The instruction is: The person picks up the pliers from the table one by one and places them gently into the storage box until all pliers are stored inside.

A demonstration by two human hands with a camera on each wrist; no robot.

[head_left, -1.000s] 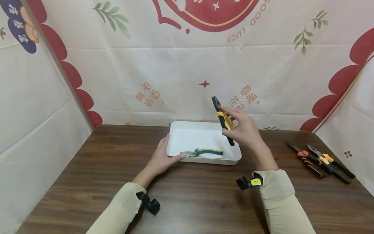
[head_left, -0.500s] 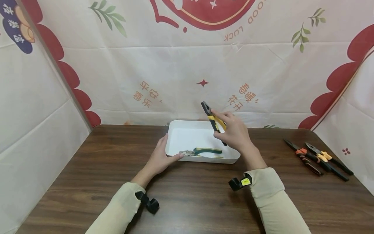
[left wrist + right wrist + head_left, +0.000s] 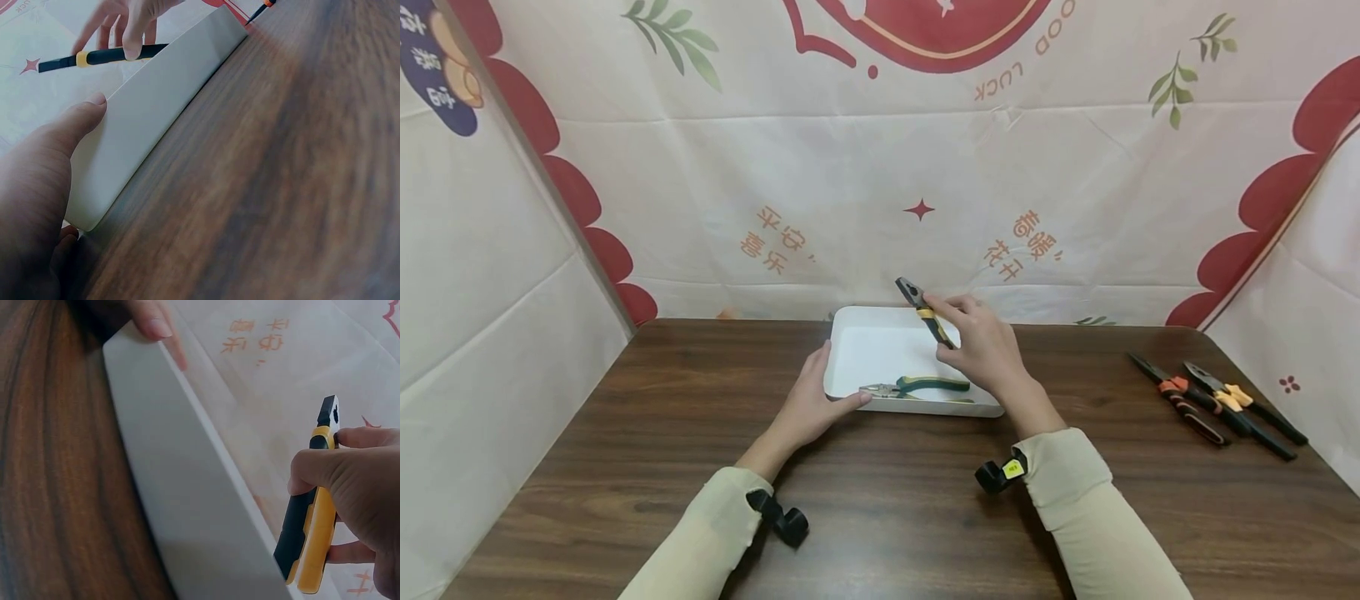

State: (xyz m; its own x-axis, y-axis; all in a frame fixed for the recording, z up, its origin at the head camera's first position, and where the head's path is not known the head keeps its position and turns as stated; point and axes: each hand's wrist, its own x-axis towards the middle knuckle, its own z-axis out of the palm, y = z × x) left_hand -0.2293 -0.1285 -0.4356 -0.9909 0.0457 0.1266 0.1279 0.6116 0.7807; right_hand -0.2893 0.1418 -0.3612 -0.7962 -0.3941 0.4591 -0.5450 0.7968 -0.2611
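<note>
My left hand (image 3: 808, 408) grips the front left corner of a shallow white tray (image 3: 872, 346), thumb at the front rim and fingers along the left side. Inside the tray, near its front wall, lies a pair of pliers with green handles (image 3: 934, 384). My right hand (image 3: 983, 346) holds combination pliers (image 3: 912, 293) with black and yellow handles over the tray. Their dark metal head points up and to the left. In the right wrist view, the thumb presses the black handle (image 3: 294, 528) while other fingers hold the opposite side.
At the table's right side lie pliers with red and black handles (image 3: 1187, 408) and pliers with yellow and black handles (image 3: 1243, 408), close together. The brown wooden table (image 3: 880, 508) meets a printed white cloth (image 3: 820, 167) behind the tray.
My right hand has moved left and lower with the black and yellow pliers, whose head now tilts further left. My left hand keeps its grip on the tray.
</note>
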